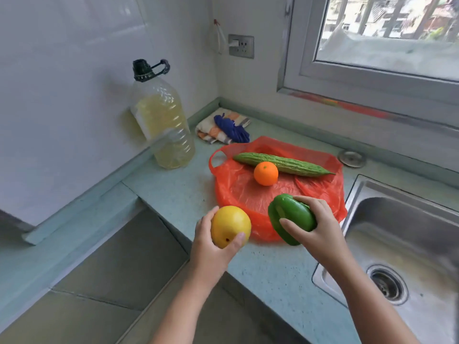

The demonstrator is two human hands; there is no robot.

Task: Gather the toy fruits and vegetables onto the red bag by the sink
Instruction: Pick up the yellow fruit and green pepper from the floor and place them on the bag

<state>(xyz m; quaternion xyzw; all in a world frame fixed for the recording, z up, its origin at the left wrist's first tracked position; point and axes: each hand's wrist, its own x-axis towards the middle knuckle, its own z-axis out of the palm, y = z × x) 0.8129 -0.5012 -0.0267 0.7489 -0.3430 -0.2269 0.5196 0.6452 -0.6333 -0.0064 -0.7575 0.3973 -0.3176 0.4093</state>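
Observation:
A red plastic bag (243, 194) lies flat on the pale green counter, just left of the sink. On it rest a long green bitter gourd (293, 165) and a small orange (265, 173), which touches the gourd's near side. My left hand (211, 249) grips a round yellow fruit (229, 225) above the counter at the bag's near left edge. A green bell pepper (290, 218) is held in my right hand (315, 229) over the bag's near edge.
A steel sink (407, 244) with a drain sits to the right. A big oil bottle (162, 120) stands at the back left by the wall. A folded cloth with a blue item (223, 127) lies in the corner. A round metal cap (352, 158) is behind the bag.

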